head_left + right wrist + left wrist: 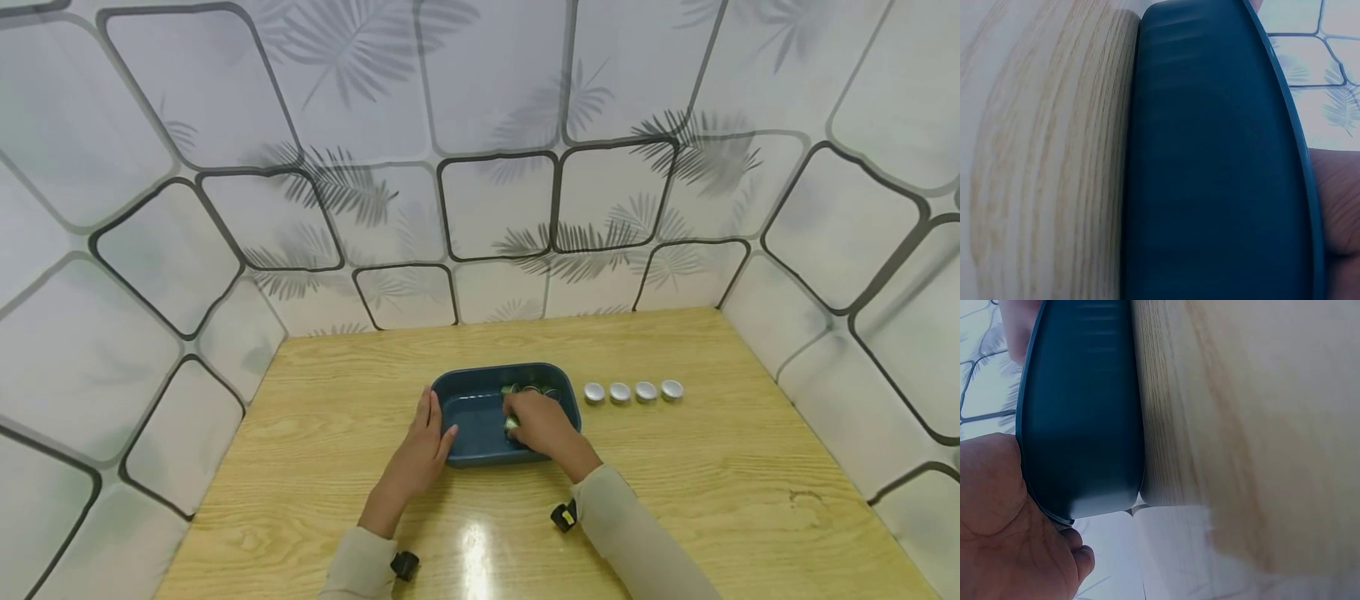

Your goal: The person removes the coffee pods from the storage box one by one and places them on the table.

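A dark blue rectangular tray (472,417) stands on the wooden table. My left hand (416,454) rests against its left side, fingers extended along the wall and thumb by the near corner; in the left wrist view that hand (1013,519) touches the rim. My right hand (542,423) reaches over the tray's right part and pinches a small green-and-pale cylindrical container (512,423), mostly covered by the fingers. Behind that hand, several similar small round containers (531,389) sit along the far right inside. The right wrist view shows mainly the tray's outer wall (1216,156).
Right of the tray, several small white round cup-like pieces (619,392) stand in a row on the table (345,400). Patterned pale cloth walls (498,208) enclose the table at the back and both sides.
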The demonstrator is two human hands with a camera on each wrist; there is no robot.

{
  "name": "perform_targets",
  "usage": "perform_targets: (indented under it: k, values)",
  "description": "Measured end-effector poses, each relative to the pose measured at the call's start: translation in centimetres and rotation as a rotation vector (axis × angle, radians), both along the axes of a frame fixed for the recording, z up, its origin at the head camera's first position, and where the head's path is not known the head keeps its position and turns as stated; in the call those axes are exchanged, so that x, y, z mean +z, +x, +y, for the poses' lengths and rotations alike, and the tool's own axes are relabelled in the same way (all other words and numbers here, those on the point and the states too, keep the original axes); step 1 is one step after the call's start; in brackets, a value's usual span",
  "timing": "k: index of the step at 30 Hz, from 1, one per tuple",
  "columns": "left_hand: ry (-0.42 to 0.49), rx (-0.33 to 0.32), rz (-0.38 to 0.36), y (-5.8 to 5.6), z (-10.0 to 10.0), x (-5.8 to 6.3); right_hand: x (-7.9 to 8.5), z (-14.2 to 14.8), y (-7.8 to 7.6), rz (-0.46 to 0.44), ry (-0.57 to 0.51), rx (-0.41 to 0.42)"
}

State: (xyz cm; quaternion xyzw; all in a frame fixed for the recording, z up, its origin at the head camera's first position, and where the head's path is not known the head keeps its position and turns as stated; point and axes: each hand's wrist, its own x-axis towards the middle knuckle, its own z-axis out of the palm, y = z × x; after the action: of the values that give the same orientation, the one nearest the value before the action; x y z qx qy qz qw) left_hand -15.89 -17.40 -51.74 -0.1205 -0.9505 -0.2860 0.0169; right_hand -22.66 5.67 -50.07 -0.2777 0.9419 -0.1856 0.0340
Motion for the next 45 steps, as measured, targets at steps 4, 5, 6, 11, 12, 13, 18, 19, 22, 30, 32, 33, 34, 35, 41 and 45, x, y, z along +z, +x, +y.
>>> perform_targets:
  k: [4, 5, 6, 11, 12, 13, 18, 19, 22, 30, 32, 33, 34, 35, 41, 45]
  values:
    - [0.001, 0.001, 0.0, 0.0, 0.0, -0.1, 0.1, 0.1, 0.1, 0.015, 0.001, -0.009]
    - [0.001, 0.0, 0.0, 0.0, 0.0, -0.1, 0.1, 0.1, 0.1, 0.015, -0.001, -0.008]
    - [0.002, -0.001, 0.0, 0.0, 0.0, -0.1, 0.1, 0.1, 0.1, 0.015, 0.001, -0.007]
    - [0.003, -0.001, 0.001, 0.0, 0.1, 0.0, 0.1, 0.3, 0.2, 0.005, -0.007, -0.009]
    - [0.004, -0.001, 0.002, 0.0, 0.1, 0.0, 0.1, 0.4, 0.2, 0.004, -0.015, -0.01]
    - [0.004, -0.001, 0.002, 0.0, 0.1, 0.0, 0.0, 0.4, 0.2, 0.002, -0.028, -0.011]
    - [0.004, -0.003, -0.004, 0.0, 0.1, 0.1, -0.2, 0.6, 0.1, -0.007, -0.09, -0.012]
    - [0.003, -0.003, -0.004, 0.0, 0.0, 0.1, -0.2, 0.6, 0.1, -0.011, -0.102, -0.014]
    - [0.001, 0.0, -0.004, 0.0, 0.0, 0.1, -0.1, 0.7, 0.3, -0.016, -0.137, -0.031]
    - [-0.004, -0.003, -0.009, 0.0, 0.0, 0.1, -0.3, 1.3, 0.6, 0.0, -0.229, -0.092]
    - [-0.006, -0.002, -0.01, 0.0, -0.1, 0.1, -0.4, 1.5, 0.7, -0.001, -0.261, -0.102]
    - [-0.007, 0.0, -0.01, 0.0, -0.1, 0.1, -0.5, 1.6, 0.7, -0.001, -0.275, -0.105]
    - [-0.007, 0.001, -0.01, 0.0, -0.1, 0.1, -0.5, 1.7, 0.7, 0.001, -0.288, -0.108]
    - [-0.007, 0.003, -0.01, 0.0, -0.1, 0.1, -0.6, 1.7, 0.7, 0.007, -0.293, -0.111]
    - [-0.01, 0.006, -0.014, -0.1, -0.2, 0.1, -0.5, 2.1, 0.9, 0.024, -0.317, -0.109]
    - [-0.009, 0.002, -0.014, -0.1, -0.1, 0.0, 0.0, 2.4, 1.3, 0.012, -0.347, -0.114]
